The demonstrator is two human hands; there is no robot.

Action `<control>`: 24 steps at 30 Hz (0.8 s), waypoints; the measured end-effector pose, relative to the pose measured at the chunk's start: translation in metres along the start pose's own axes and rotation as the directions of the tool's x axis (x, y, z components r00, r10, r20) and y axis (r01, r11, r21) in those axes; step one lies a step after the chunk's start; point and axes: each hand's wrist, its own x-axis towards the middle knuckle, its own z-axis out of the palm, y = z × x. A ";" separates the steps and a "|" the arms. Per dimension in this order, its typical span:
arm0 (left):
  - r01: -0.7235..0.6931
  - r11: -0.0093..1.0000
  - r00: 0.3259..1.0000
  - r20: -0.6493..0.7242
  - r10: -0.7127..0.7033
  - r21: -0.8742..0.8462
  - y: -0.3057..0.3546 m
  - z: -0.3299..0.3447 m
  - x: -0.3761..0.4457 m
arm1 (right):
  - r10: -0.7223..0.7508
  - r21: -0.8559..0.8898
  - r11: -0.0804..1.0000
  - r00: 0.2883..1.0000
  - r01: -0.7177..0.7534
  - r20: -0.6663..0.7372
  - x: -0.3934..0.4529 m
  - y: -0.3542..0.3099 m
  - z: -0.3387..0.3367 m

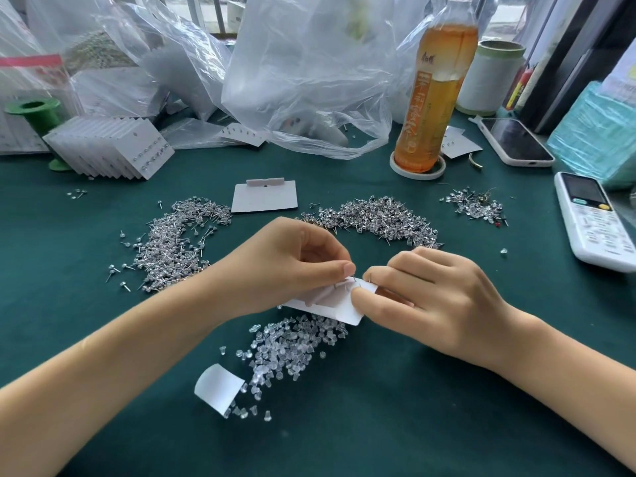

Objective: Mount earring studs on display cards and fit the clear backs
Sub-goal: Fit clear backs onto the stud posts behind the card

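Head view: a white display card [330, 304] is held between both hands just above the green table cover [413, 407], its back turned upward and its long axis running from lower left to upper right, the far edge tilted up. The left hand [292, 263] is curled around the card's upper left part, thumb pressed on its top edge; the right hand [430, 297] pinches the card's right end between thumb and forefinger. Thin stud pins [354, 282] are seen poking up through the card between the two thumbs.

Directly beneath the card lies a heap of clear backs [292, 346], spreading toward a curled paper slip [218, 387]. Two piles of earring studs [179, 242] are spread beyond the hands, with a blank card [265, 197] between them. Finished cards [113, 146] are stacked at far left. A bottle [433, 98] stands behind, and a remote [592, 222] lies near the right edge. Bare cloth is seen on the near side of the forearms.
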 end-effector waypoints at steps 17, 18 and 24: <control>-0.050 0.998 0.995 0.084 0.052 -0.024 0.000 0.002 0.001 | -0.006 0.004 1.000 1.000 0.006 -0.010 0.000 -0.002 0.000; -0.050 0.998 0.994 0.091 0.053 -0.025 0.000 0.002 0.001 | -0.007 0.005 1.000 1.000 0.007 -0.013 0.000 -0.002 0.000; -0.038 0.998 0.988 0.148 0.045 -0.056 0.002 -0.001 0.002 | -0.022 0.002 1.000 0.999 0.023 -0.038 0.000 -0.001 0.001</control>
